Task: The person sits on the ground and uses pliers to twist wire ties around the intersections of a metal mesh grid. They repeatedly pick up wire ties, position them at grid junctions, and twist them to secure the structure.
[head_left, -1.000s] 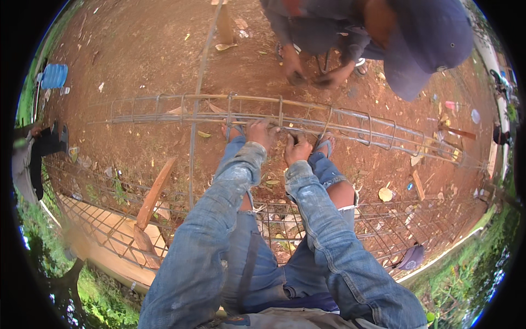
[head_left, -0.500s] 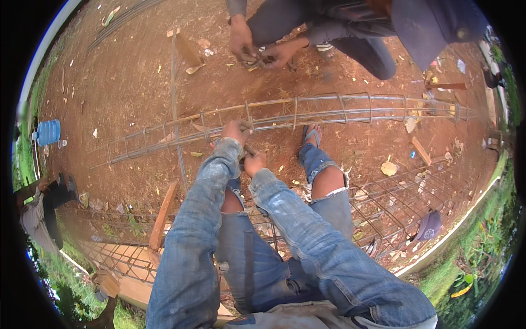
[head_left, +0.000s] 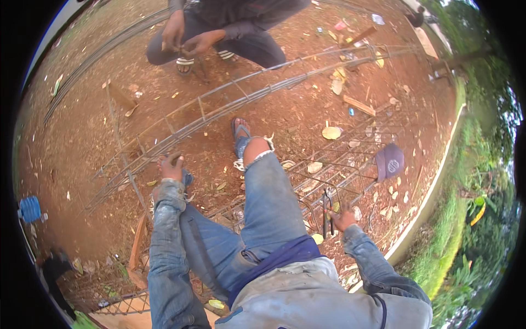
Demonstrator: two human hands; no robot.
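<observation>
A long rebar cage (head_left: pixel 219 112) lies on red dirt and runs from lower left to upper right. My left hand (head_left: pixel 171 166) is curled around one of its bars near my left knee. My right hand (head_left: pixel 345 219) is out to my right, low over a flat steel mesh (head_left: pixel 356 159), with its fingers apart. Its fingertips touch the handles of dark pliers (head_left: pixel 327 211) lying on that mesh. My legs in torn blue jeans (head_left: pixel 263 203) fill the middle, and one sandalled foot (head_left: pixel 240 131) reaches toward the cage.
Another person crouches at the top, both hands (head_left: pixel 186 41) at the far side of the cage. A blue cap (head_left: pixel 389 162) lies on the mesh. A blue spool (head_left: pixel 30 209) sits far left, wood planks (head_left: pixel 137 249) lower left, a concrete kerb (head_left: pixel 433 197) and grass on the right.
My right hand has left the cage and swung far to my right, down to the pliers. My left hand stays on the cage. My view has turned, so the other person sits further left.
</observation>
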